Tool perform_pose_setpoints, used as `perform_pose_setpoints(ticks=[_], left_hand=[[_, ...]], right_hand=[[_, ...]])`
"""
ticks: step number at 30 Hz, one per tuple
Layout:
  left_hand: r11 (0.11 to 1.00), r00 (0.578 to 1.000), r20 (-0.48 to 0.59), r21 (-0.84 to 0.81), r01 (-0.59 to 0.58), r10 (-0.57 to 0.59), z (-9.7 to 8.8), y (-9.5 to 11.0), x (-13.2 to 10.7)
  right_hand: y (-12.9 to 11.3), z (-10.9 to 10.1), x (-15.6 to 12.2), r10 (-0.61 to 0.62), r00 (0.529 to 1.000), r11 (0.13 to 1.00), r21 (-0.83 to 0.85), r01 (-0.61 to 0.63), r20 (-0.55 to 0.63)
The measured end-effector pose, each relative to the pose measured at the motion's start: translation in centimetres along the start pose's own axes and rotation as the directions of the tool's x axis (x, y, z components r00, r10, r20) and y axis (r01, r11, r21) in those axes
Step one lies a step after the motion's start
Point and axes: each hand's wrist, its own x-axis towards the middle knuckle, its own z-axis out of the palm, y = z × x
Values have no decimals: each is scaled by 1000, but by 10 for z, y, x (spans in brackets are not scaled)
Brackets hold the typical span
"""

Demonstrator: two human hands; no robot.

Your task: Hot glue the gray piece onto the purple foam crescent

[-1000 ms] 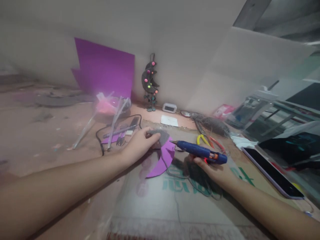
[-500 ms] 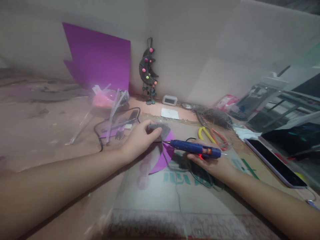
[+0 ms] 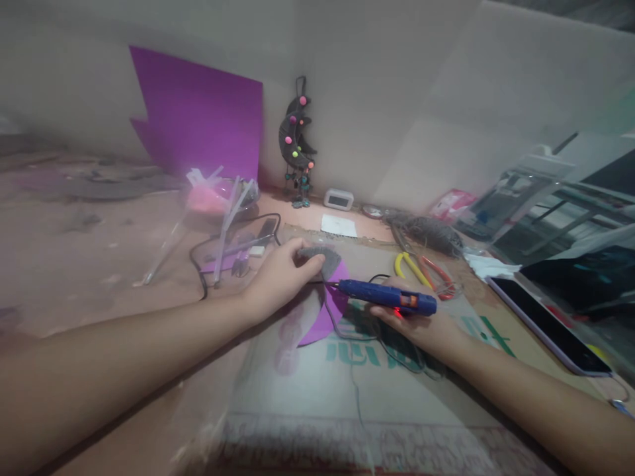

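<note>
The left hand [image 3: 280, 281] pinches a grey fuzzy patch [image 3: 325, 259], thumb and fingers closed on its near edge, and presses it over the upper tip of a flat purple crescent [image 3: 330, 311]. The crescent looks like smooth foam sheet and lies on a worn printed cardboard [image 3: 347, 383]. Its top is hidden under the patch and the fingers, so where the two layers meet cannot be made out. Right of the crescent, the right hand [image 3: 421, 327] is wrapped around a blue plastic glue gun [image 3: 387, 296]. The gun is held level, with a small red glow at its grip and its thin metal nozzle at the crescent's inner edge, just under the patch. Whether the nozzle touches is too blurred to tell. A dark cable [image 3: 203, 264] loops left of the crescent, near clear glue sticks [image 3: 231, 218] and a pink bag [image 3: 208, 198] whose contents are smeared by blur. Behind the crescent, against the wall, lean a large matte purple sheet [image 3: 198, 112] and a dark moon ornament [image 3: 296, 142] dotted with bright pompoms. A small white clock [image 3: 338, 198] and a white card [image 3: 338, 225] sit nearer. Further right of the crescent lie yellow-handled pliers [image 3: 417, 268], a wiry grey bundle [image 3: 426, 231] and a glossy dark phone [image 3: 546, 324]. The far right edge dissolves into reflections.
</note>
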Motion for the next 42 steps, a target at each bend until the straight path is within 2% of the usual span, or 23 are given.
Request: perform_pose_setpoints(ticks=[9, 20, 27, 32, 42], left_hand=[[1000, 1000, 15, -16, 11, -11, 0, 0, 0], [998, 999, 31, -49, 28, -26, -1, 2, 1], [998, 999, 31, -48, 39, -37, 0, 3, 1], [997, 998, 51, -64, 37, -34, 0, 3, 1], [1000, 1000, 21, 24, 16, -16, 0, -2, 2]], right_hand=[[1, 1, 0, -56, 997, 998, 0, 56, -47], [7, 5, 0, -30, 999, 1000, -8, 30, -38], [12, 6, -1, -77, 995, 997, -20, 76, -58], [11, 6, -2, -51, 997, 998, -39, 49, -53], [11, 6, -2, -61, 996, 996, -72, 57, -65]])
